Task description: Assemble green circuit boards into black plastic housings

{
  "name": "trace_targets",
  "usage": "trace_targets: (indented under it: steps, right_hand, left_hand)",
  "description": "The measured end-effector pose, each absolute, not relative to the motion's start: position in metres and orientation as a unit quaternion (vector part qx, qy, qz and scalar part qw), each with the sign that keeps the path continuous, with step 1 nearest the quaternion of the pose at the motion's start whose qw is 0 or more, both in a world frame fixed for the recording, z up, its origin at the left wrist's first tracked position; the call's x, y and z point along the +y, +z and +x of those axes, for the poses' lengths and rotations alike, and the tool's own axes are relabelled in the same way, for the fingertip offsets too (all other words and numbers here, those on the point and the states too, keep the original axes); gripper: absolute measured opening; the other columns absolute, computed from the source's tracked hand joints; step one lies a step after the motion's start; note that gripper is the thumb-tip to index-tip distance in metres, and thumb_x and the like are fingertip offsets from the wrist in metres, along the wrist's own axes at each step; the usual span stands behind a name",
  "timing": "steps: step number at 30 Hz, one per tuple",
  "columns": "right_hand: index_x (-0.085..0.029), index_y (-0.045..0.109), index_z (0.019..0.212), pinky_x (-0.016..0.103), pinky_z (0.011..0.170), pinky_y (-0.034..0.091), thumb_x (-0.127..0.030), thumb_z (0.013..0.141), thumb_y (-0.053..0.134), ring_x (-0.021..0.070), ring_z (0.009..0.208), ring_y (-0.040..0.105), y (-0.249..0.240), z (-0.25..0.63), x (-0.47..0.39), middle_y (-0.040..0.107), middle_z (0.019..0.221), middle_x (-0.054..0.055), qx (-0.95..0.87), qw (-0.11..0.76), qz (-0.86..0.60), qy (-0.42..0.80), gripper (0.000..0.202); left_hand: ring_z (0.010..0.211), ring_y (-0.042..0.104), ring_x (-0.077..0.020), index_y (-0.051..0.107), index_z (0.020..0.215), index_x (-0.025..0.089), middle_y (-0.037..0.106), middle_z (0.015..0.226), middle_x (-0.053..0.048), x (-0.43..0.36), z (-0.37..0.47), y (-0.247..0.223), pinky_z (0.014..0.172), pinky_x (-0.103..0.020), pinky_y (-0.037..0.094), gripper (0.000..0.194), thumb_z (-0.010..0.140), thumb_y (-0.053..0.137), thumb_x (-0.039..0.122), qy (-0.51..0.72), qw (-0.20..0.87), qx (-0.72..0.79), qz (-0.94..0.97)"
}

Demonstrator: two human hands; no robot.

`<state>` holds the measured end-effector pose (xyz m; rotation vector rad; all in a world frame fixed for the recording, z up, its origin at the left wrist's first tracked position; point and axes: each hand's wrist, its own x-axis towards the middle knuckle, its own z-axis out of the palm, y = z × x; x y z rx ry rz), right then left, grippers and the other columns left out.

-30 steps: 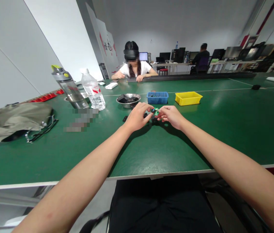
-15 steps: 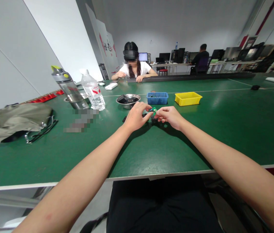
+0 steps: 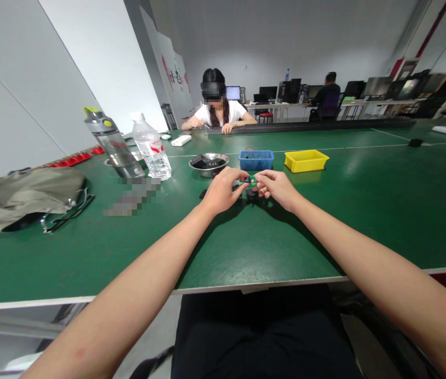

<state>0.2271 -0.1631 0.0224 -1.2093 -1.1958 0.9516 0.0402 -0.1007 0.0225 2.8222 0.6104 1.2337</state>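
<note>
A small green circuit board [image 3: 252, 182] is held up between both hands, a little above the table. My left hand [image 3: 226, 188] pinches its left end, where a dark part shows, between thumb and fingers. The fingertips of my right hand [image 3: 277, 188] are closed on the right end. Below the board a small black piece [image 3: 251, 196] lies on the table, partly covered by the hands. Another black piece [image 3: 203, 194] shows to the left, mostly behind my left hand. The board's finer details are too small to make out.
Behind my hands stand a metal bowl [image 3: 209, 171] of black parts, a blue bin [image 3: 256, 160] with small parts and a yellow bin [image 3: 306, 161]. To the left are a water bottle [image 3: 152, 150], a grey drinking bottle [image 3: 114, 147] and a cloth bag [image 3: 29, 195]. A person [image 3: 217, 108] sits opposite.
The green board has turned slightly between my fingers and now looks more level. My right hand has shifted a touch; my left hand has barely moved.
</note>
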Motion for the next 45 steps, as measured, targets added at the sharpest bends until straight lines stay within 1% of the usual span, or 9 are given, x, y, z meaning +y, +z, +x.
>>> trace_targets:
  steps: [6, 10, 13, 18, 26, 33, 40, 45]
  right_hand:
    - [-0.015, 0.072, 0.075, 0.019, 0.043, 0.039, -0.030, 0.082, 0.079, 0.0089, 0.047, 0.057, 0.0216, 0.2268, -0.1641, 0.071, 0.061, 0.002, -0.537, 0.557, -0.498, 0.392, 0.018]
    - [-0.016, 0.069, 0.067, 0.020, 0.044, 0.038, -0.036, 0.075, 0.082, 0.0080, 0.046, 0.052, 0.0225, 0.2284, -0.1653, 0.065, 0.055, -0.001, -0.552, 0.561, -0.487, 0.378, 0.025]
    - [-0.017, 0.068, 0.066, 0.021, 0.044, 0.038, -0.040, 0.070, 0.083, 0.0075, 0.044, 0.049, 0.0229, 0.2290, -0.1660, 0.061, 0.052, -0.003, -0.560, 0.563, -0.483, 0.369, 0.028]
    - [-0.017, 0.068, 0.066, 0.022, 0.045, 0.038, -0.046, 0.066, 0.083, 0.0089, 0.046, 0.051, 0.0216, 0.2292, -0.1653, 0.063, 0.053, -0.002, -0.570, 0.559, -0.484, 0.358, 0.032]
    - [-0.017, 0.069, 0.065, 0.023, 0.046, 0.038, -0.047, 0.067, 0.082, 0.0093, 0.046, 0.050, 0.0218, 0.2306, -0.1658, 0.063, 0.051, 0.000, -0.581, 0.547, -0.494, 0.344, 0.033]
    - [-0.016, 0.069, 0.064, 0.023, 0.046, 0.039, -0.047, 0.069, 0.083, 0.0092, 0.045, 0.049, 0.0209, 0.2314, -0.1653, 0.065, 0.051, 0.001, -0.583, 0.541, -0.499, 0.344, 0.034]
    - [-0.016, 0.069, 0.064, 0.023, 0.046, 0.040, -0.047, 0.070, 0.084, 0.0094, 0.045, 0.050, 0.0197, 0.2315, -0.1644, 0.066, 0.051, 0.001, -0.581, 0.540, -0.499, 0.349, 0.034]
    - [-0.016, 0.069, 0.064, 0.023, 0.047, 0.041, -0.045, 0.072, 0.083, 0.0097, 0.045, 0.051, 0.0194, 0.2311, -0.1641, 0.066, 0.052, 0.002, -0.579, 0.542, -0.500, 0.349, 0.033]
  left_hand:
    - [0.092, 0.066, -0.0204, 0.069, 0.106, 0.017, 0.075, 0.095, -0.005, -0.1013, 0.0400, 0.0224, 0.085, -0.033, 0.054, 0.012, 0.095, 0.066, 0.019, 0.383, 0.013, 0.189, 0.904]
    - [0.089, 0.067, -0.0193, 0.069, 0.107, 0.018, 0.075, 0.094, -0.005, -0.1010, 0.0399, 0.0217, 0.084, -0.032, 0.054, 0.012, 0.095, 0.067, 0.021, 0.379, 0.021, 0.188, 0.906]
    - [0.088, 0.068, -0.0194, 0.069, 0.106, 0.017, 0.075, 0.094, -0.005, -0.1003, 0.0404, 0.0212, 0.084, -0.031, 0.054, 0.013, 0.095, 0.068, 0.025, 0.375, 0.024, 0.187, 0.908]
    - [0.089, 0.068, -0.0199, 0.069, 0.104, 0.018, 0.075, 0.094, -0.005, -0.0992, 0.0402, 0.0211, 0.083, -0.032, 0.054, 0.011, 0.095, 0.067, 0.024, 0.369, 0.026, 0.189, 0.909]
    - [0.080, 0.067, -0.0191, 0.068, 0.096, 0.018, 0.074, 0.087, -0.004, -0.0994, 0.0388, 0.0212, 0.074, -0.029, 0.049, 0.007, 0.093, 0.070, 0.023, 0.372, 0.023, 0.191, 0.908]
    - [0.075, 0.066, -0.0175, 0.068, 0.093, 0.018, 0.073, 0.082, -0.003, -0.0993, 0.0391, 0.0211, 0.070, -0.028, 0.047, 0.007, 0.092, 0.071, 0.023, 0.374, 0.025, 0.192, 0.907]
    - [0.074, 0.066, -0.0174, 0.068, 0.091, 0.018, 0.073, 0.081, -0.003, -0.1006, 0.0392, 0.0215, 0.068, -0.028, 0.048, 0.007, 0.091, 0.071, 0.024, 0.371, 0.027, 0.198, 0.907]
    - [0.075, 0.067, -0.0178, 0.068, 0.093, 0.018, 0.074, 0.083, -0.004, -0.1020, 0.0393, 0.0224, 0.069, -0.029, 0.049, 0.008, 0.093, 0.069, 0.026, 0.365, 0.024, 0.203, 0.908]
